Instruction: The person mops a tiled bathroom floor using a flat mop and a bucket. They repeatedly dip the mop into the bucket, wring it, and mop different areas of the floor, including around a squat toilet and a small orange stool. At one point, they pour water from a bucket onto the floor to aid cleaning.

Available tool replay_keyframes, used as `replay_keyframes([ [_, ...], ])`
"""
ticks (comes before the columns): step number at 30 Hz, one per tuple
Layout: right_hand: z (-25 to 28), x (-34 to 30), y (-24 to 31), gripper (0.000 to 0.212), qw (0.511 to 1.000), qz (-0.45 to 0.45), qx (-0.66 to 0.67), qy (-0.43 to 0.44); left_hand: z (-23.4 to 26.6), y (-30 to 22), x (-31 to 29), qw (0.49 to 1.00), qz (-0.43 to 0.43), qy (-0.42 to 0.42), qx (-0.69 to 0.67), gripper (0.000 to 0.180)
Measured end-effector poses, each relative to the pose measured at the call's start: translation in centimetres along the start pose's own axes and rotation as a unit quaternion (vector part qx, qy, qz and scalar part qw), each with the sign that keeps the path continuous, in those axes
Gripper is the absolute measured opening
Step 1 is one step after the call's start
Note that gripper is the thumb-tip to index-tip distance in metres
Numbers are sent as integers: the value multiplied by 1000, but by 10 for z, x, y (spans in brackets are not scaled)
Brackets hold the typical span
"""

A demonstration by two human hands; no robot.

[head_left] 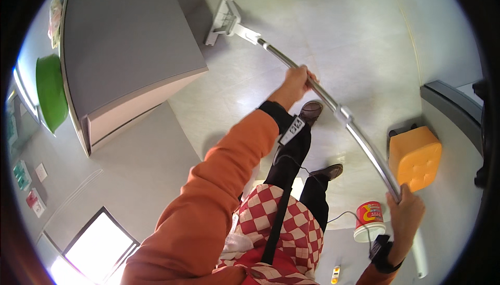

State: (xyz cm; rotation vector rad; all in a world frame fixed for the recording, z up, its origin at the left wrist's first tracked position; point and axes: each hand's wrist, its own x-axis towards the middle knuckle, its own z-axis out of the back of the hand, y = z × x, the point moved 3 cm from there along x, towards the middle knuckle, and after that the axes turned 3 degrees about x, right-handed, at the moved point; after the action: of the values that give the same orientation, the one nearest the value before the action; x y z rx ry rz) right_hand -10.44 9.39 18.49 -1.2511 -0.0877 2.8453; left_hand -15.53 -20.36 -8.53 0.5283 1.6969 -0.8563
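A flat mop (333, 105) runs slantwise across the view, its long metal pole reaching from lower right to upper left. Its pale flat head (221, 16) lies on the floor beside the grey cabinet. My left hand (298, 82) is wrapped round the pole about midway. Lower right, my right hand (405, 214) grips the pole near its white end. Both forearms wear orange sleeves and black wrist straps; a tag with a black-and-white pattern sits on the left one.
A large grey cabinet (130, 45) stands at left with a green basin (51, 92) on its far side. An orange padded stool (416, 157) is at right, near a red and white bucket (369, 220). My shoes stand on the pale tiled floor (359, 56).
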Motion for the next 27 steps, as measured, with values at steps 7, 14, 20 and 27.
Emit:
replay_keyframes([
  [7, -64, -115, -34, 30, 996, -73, 7, 58, 11, 102, -36, 972, -13, 17, 233, 20],
  [14, -130, -271, -99, 37, 984, -95, 76, 133, 14, 237, -140, 958, 164, 106, 208, 11],
  [20, -155, -331, -120, 30, 974, -160, 106, 121, 8, 294, -173, 940, 187, 37, 282, 19],
  [27, -168, -178, -15, 33, 943, -75, 308, 98, 7, 128, -32, 952, -80, 11, 295, 24],
])
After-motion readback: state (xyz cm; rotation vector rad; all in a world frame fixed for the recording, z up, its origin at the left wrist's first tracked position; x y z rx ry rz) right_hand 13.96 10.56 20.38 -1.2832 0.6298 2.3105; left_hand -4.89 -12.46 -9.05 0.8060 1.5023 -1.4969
